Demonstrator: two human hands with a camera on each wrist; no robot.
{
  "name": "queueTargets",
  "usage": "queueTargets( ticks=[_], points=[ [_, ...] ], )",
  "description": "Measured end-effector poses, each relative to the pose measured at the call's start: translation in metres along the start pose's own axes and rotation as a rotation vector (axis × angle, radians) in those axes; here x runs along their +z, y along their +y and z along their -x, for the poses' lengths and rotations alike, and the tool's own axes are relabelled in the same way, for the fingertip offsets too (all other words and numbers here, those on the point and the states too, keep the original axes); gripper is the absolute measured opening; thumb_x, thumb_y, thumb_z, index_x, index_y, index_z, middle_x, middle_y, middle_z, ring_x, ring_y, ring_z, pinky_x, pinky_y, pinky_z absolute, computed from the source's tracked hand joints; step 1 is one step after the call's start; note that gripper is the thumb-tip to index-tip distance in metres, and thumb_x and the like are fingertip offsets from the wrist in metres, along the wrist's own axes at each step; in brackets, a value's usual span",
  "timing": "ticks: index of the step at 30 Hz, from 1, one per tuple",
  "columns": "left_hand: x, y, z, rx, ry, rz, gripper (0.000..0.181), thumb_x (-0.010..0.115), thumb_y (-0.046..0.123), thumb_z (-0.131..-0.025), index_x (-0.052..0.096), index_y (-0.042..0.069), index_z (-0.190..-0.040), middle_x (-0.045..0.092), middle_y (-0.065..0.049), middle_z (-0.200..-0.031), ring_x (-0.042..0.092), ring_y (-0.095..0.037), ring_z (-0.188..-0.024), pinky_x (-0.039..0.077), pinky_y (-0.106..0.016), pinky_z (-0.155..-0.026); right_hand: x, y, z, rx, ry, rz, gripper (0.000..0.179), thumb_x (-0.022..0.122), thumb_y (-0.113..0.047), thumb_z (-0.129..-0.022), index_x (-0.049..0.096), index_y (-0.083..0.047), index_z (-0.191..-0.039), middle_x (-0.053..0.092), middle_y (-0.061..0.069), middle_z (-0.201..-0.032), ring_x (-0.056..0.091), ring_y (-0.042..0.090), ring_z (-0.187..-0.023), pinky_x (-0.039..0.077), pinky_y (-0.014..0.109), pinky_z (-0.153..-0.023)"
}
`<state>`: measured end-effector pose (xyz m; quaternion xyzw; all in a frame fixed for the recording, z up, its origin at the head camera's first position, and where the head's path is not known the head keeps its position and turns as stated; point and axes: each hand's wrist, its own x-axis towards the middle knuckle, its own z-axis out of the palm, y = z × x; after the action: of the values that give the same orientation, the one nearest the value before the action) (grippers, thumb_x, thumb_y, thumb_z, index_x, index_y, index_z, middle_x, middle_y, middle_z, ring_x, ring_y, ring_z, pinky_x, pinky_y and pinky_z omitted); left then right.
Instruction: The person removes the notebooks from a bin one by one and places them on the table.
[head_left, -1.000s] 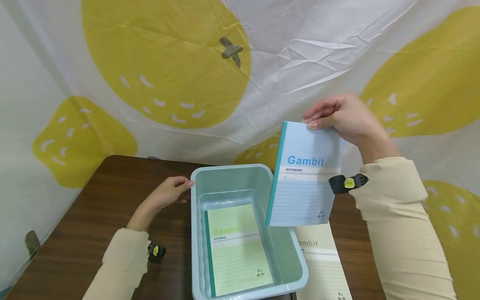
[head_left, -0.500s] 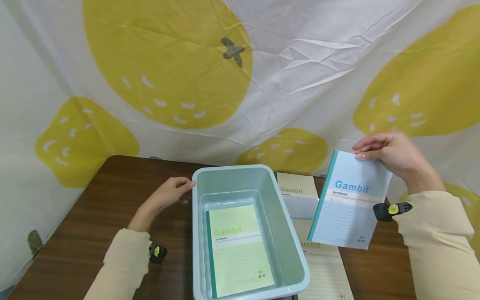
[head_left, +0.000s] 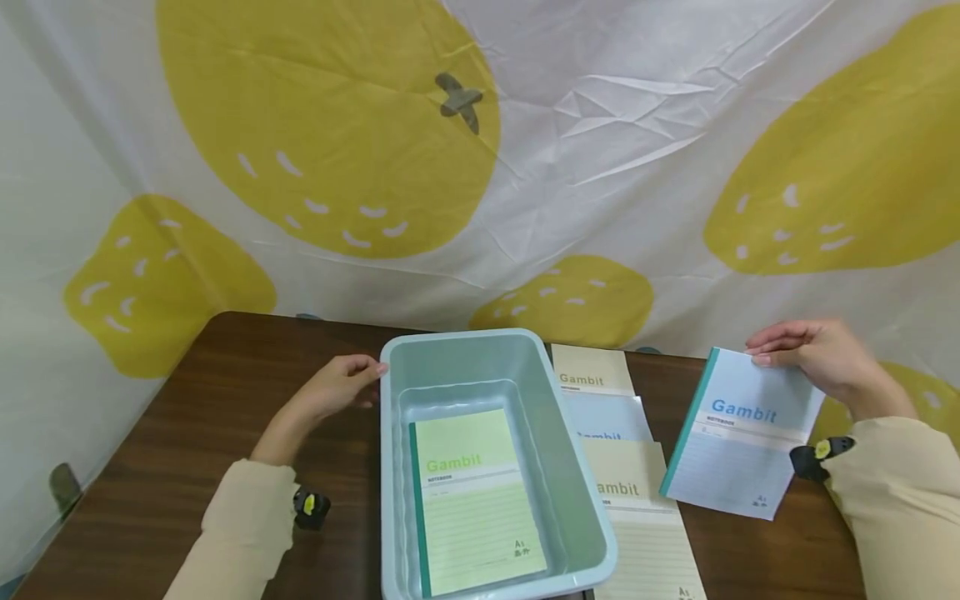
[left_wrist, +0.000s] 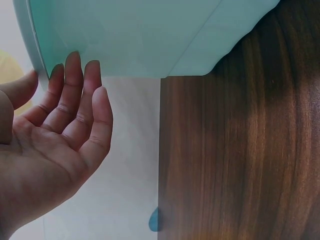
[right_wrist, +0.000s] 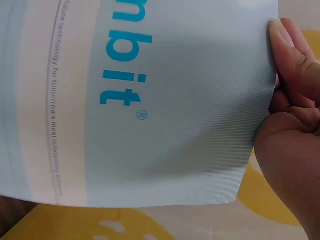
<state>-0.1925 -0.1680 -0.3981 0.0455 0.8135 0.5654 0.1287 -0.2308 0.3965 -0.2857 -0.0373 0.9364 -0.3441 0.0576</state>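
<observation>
My right hand (head_left: 817, 358) pinches a blue Gambit notebook (head_left: 742, 442) by its top edge, thumb on the cover. It hangs tilted over the right of the table, green spine to the left. In the right wrist view the notebook's cover (right_wrist: 175, 115) fills most of the frame. At the far left corner of a light blue plastic tub (head_left: 388, 467), my left hand (head_left: 341, 387) holds the rim lightly. The left wrist view shows the thumb and fingers (left_wrist: 102, 115) on either side of that rim. A green notebook (head_left: 480, 508) lies flat inside the tub.
Right of the tub lie a cream notebook (head_left: 592, 367), a blue notebook (head_left: 611, 412) and another cream notebook (head_left: 645, 525), overlapping in a column partly hidden by the tub. A fruit-print cloth (head_left: 570, 167) hangs behind the dark wooden table (head_left: 187, 450).
My right hand has carried the blue notebook from above the tub's right side to the right and down, uncovering the notebooks beside the tub. The left hand has stayed at the rim.
</observation>
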Motion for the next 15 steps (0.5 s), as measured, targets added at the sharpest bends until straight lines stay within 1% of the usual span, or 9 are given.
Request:
queueTargets(
  ticks=[3, 5, 6, 8, 11, 13, 15],
  points=[
    [0.0, 0.001, 0.001, -0.001, -0.004, 0.005, 0.032, 0.046, 0.022, -0.097, 0.056, -0.008, -0.104, 0.059, -0.012, -0.091, 0.059, -0.022, -0.082, 0.051, -0.038, -0.076, 0.004, 0.009, -0.001, -0.007, 0.007, 0.005, 0.032, 0.07, -0.016, -0.081, 0.064, 0.007, -0.102, 0.068, -0.005, -0.083, 0.061, 0.004, -0.076, 0.044, 0.017, -0.064],
    [0.0, 0.002, 0.001, 0.0, -0.006, 0.002, 0.032, 0.045, 0.022, -0.097, 0.056, -0.008, -0.104, 0.059, -0.012, -0.091, 0.059, -0.022, -0.082, 0.051, -0.038, -0.076, 0.007, 0.011, -0.002, -0.017, 0.024, -0.008, 0.033, 0.068, -0.013, -0.082, 0.061, 0.009, -0.106, 0.068, -0.007, -0.085, 0.059, 0.001, -0.078, 0.043, 0.017, -0.066],
    [0.001, 0.002, 0.001, 0.0, -0.005, 0.001, 0.032, 0.045, 0.022, -0.097, 0.056, -0.008, -0.104, 0.059, -0.012, -0.091, 0.059, -0.022, -0.082, 0.051, -0.037, -0.076, 0.009, 0.011, -0.003, -0.014, 0.034, -0.019, 0.033, 0.067, -0.013, -0.083, 0.06, 0.008, -0.108, 0.067, -0.009, -0.086, 0.058, -0.001, -0.079, 0.042, 0.019, -0.069],
    [0.001, 0.002, 0.001, -0.002, -0.003, -0.003, 0.032, 0.045, 0.022, -0.097, 0.056, -0.007, -0.104, 0.059, -0.012, -0.091, 0.059, -0.023, -0.083, 0.051, -0.037, -0.076, 0.013, 0.011, -0.004, -0.022, 0.05, -0.061, 0.035, 0.065, -0.014, -0.085, 0.057, 0.009, -0.112, 0.067, -0.012, -0.089, 0.056, -0.005, -0.082, 0.041, 0.028, -0.079],
    [0.001, 0.001, 0.0, -0.005, -0.001, -0.001, 0.032, 0.045, 0.022, -0.097, 0.056, -0.007, -0.104, 0.059, -0.012, -0.092, 0.059, -0.024, -0.085, 0.051, -0.037, -0.076, 0.019, 0.011, -0.006, -0.05, 0.062, -0.11, 0.039, 0.064, -0.017, -0.087, 0.053, 0.009, -0.114, 0.067, -0.014, -0.091, 0.057, -0.006, -0.083, 0.038, 0.026, -0.083],
    [0.001, 0.0, -0.001, -0.009, 0.003, -0.002, 0.032, 0.045, 0.022, -0.097, 0.056, -0.007, -0.104, 0.059, -0.012, -0.091, 0.059, -0.025, -0.085, 0.051, -0.036, -0.076, 0.023, 0.011, -0.007, -0.073, 0.06, -0.129, 0.039, 0.063, -0.017, -0.088, 0.052, 0.01, -0.114, 0.067, -0.014, -0.09, 0.059, -0.003, -0.082, 0.039, 0.02, -0.082],
    [0.002, 0.0, -0.001, -0.009, 0.004, -0.004, 0.031, 0.045, 0.022, -0.097, 0.057, -0.007, -0.104, 0.059, -0.012, -0.091, 0.059, -0.025, -0.085, 0.051, -0.036, -0.075, 0.027, 0.01, -0.007, -0.067, 0.053, -0.12, 0.039, 0.062, -0.018, -0.088, 0.052, 0.01, -0.114, 0.066, -0.015, -0.089, 0.061, 0.0, -0.08, 0.04, 0.013, -0.071]
  ],
)
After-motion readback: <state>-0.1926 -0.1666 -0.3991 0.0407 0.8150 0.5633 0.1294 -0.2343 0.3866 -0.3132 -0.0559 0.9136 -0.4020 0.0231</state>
